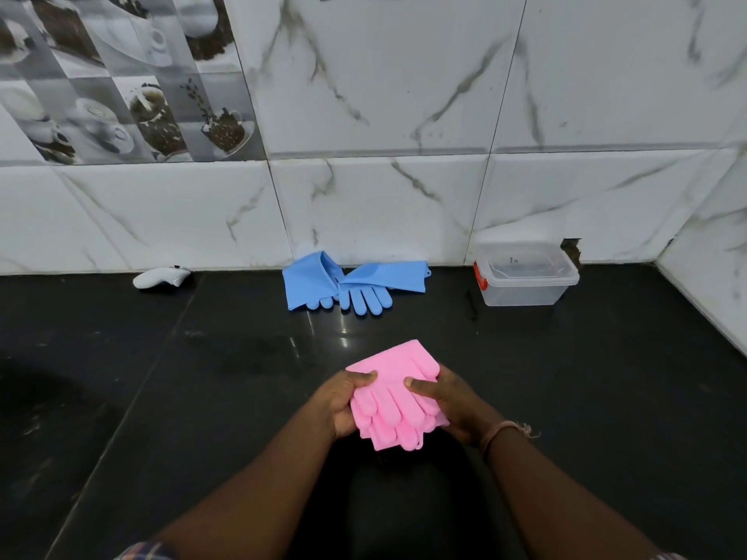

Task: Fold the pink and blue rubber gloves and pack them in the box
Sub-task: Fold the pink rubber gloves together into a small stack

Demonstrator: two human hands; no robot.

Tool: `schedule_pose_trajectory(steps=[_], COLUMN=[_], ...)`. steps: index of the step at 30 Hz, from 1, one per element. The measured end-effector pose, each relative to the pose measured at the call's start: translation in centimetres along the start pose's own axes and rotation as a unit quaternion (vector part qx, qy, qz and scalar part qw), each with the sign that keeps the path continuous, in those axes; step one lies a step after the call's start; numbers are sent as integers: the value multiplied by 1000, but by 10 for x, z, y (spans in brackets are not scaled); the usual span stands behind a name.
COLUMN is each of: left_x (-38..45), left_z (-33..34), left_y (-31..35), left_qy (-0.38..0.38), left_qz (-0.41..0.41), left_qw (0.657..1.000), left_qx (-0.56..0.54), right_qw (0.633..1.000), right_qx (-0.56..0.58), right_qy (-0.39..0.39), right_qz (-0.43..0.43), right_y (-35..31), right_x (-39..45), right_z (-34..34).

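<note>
2 hands (342,402) (448,402) around folded pink gloves (394,394) (2 blue gloves (343,282), 1 box (525,276) beyond)

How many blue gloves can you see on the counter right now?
2. One blue glove lies on the left against the wall; the other blue glove lies beside it on the right, their cuffs overlapping. None appear hidden.

Two blue gloves (347,282) lie overlapped against the wall, to the left of the one clear plastic box (525,276), which wears one lid with one red latch in view. Nearer the person than the box, one folded bundle of pink gloves (396,398) shows; its number cannot be told. One white controller (161,276) lies far left of the box. Two hands appear
</note>
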State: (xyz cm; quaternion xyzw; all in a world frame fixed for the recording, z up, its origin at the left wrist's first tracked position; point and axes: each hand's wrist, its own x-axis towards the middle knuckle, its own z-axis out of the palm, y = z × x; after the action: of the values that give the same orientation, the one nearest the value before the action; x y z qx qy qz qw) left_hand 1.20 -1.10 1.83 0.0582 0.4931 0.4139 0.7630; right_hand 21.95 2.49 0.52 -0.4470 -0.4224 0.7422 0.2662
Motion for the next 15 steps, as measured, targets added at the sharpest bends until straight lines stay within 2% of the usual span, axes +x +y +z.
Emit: schedule_pose_trajectory(steps=[2, 4, 6, 8, 11, 13, 14, 15], left_x=[5, 8, 13, 15, 13, 8, 6, 6], left_z=[2, 6, 7, 6, 6, 6, 7, 6], left_y=[-2, -2, 0, 3, 7, 5, 3, -1], left_qy=[9, 43, 114, 136, 37, -34, -47, -42], left_qz=[1, 30, 83, 115, 87, 61, 52, 50], left_qw=[1000, 998, 987, 983, 995, 994, 992, 991], left_qx=[-14, 17, 72, 52, -43, -85, -107, -119], right_qw=[995, 976, 932, 881, 803, 707, 663, 643], right_qx=[-74, -159, -267, -366, -499, -631, -685, -711], right_qy=[53, 96, 126, 145, 148, 143, 129, 108], right_qz=[-42, -117, -209, -263, -290, -285, -273, -263], right_y=[-10, -21, -30, -37, -28, -13, -4, 4], right_x=[2, 5, 9, 7, 2, 1, 0, 0], right_z=[4, 8, 13, 23, 38, 53, 64, 74])
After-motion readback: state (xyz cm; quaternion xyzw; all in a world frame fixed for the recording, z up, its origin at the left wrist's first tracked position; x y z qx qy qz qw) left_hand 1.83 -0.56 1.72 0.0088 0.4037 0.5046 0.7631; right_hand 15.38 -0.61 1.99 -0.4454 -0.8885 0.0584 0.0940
